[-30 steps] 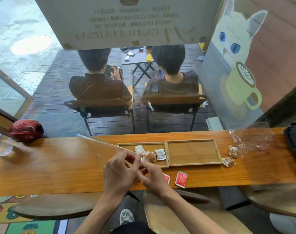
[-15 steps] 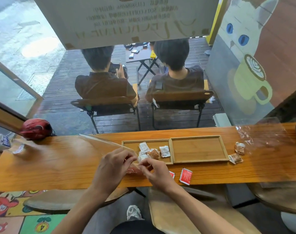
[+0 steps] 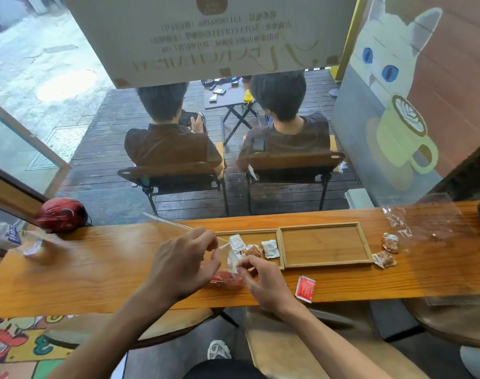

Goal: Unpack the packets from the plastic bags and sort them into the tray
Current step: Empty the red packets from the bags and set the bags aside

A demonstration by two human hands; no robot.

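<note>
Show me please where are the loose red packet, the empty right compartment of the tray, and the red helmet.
loose red packet [image 3: 305,289], head view, middle of its red face.
right compartment of the wooden tray [image 3: 325,245], head view, bare wooden floor.
red helmet [image 3: 61,214], head view, top of its shell.

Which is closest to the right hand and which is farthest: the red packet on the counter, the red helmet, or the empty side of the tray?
1. red packet, just right of the right hand.
2. empty tray compartment, beyond, rightward.
3. red helmet, far left counter end.
</note>
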